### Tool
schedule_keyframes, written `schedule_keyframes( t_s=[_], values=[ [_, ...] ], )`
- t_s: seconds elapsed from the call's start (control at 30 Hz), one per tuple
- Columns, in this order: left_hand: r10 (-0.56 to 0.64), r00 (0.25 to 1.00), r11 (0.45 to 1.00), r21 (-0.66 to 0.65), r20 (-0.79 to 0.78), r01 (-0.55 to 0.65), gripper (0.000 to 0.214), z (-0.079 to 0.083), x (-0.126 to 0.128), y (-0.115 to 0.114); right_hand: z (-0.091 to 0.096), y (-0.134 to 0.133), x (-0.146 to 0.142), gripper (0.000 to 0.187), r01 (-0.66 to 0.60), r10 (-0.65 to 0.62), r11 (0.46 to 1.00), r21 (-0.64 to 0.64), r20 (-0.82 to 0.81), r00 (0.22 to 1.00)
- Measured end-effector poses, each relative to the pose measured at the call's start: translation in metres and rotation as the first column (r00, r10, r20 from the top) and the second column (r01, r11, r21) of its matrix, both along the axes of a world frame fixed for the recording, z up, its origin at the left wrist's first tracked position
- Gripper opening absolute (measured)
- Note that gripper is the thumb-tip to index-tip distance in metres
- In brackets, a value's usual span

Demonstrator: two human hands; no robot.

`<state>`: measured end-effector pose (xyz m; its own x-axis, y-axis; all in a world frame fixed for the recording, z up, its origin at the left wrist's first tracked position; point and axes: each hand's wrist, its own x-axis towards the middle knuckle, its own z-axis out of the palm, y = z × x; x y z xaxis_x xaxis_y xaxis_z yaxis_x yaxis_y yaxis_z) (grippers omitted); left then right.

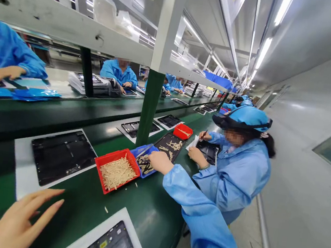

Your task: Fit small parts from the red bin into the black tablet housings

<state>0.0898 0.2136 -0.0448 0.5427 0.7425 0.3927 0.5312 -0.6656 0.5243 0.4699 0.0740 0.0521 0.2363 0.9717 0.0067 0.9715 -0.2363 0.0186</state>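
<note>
Green table strip [147, 207] passable between left hand [21, 220] and red tray [112, 153], lower centre; blue tray [137, 151] obstructs right hand [160, 162], centre.

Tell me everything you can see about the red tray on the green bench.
The red tray is a shallow, rectangular tray of what looks like plastic, with sloped walls, sitting at an angle on the green bench. It holds a loose heap of thin pale strips, and a few more strips lie on the bench near it. One side appears to meet a blue tray. The person's right hand is over that blue tray, not touching the red one.
</note>
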Motion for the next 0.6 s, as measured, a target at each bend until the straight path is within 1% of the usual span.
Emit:
schedule_keyframes(
  t_s=[0.1, 0.2, 0.33, 0.47, 0.6],
  values=[
    [-0.078, 0.996, 0.993, -0.088, 0.033, 0.081, 0.057, -0.009, -0.002, -0.011, 0.004, 0.005, -0.003, 0.028, -0.002, 0.009, 0.997, -0.081, 0.089, 0.996],
    [-0.075, 0.995, 0.985, -0.150, 0.060, 0.083, 0.046, -0.014, -0.003, -0.016, 0.011, 0.007, -0.004, 0.029, 0.005, 0.015, 0.989, -0.145, 0.141, 0.990],
    [-0.095, 0.990, 0.977, -0.183, 0.102, 0.112, 0.033, -0.019, 0.000, -0.019, 0.016, 0.003, -0.002, 0.025, 0.017, 0.022, 0.976, -0.216, 0.178, 0.984],
    [-0.114, 0.986, 0.970, -0.200, 0.121, 0.137, 0.027, -0.021, 0.004, -0.020, 0.011, 0.000, 0.000, 0.022, -0.001, 0.057, 0.957, -0.288, 0.186, 0.981],
    [-0.113, 0.986, 0.968, -0.211, 0.124, 0.138, 0.027, -0.019, 0.005, -0.022, 0.002, 0.003, 0.000, 0.023, -0.015, 0.083, 0.944, -0.331, 0.194, 0.977]
  ],
)
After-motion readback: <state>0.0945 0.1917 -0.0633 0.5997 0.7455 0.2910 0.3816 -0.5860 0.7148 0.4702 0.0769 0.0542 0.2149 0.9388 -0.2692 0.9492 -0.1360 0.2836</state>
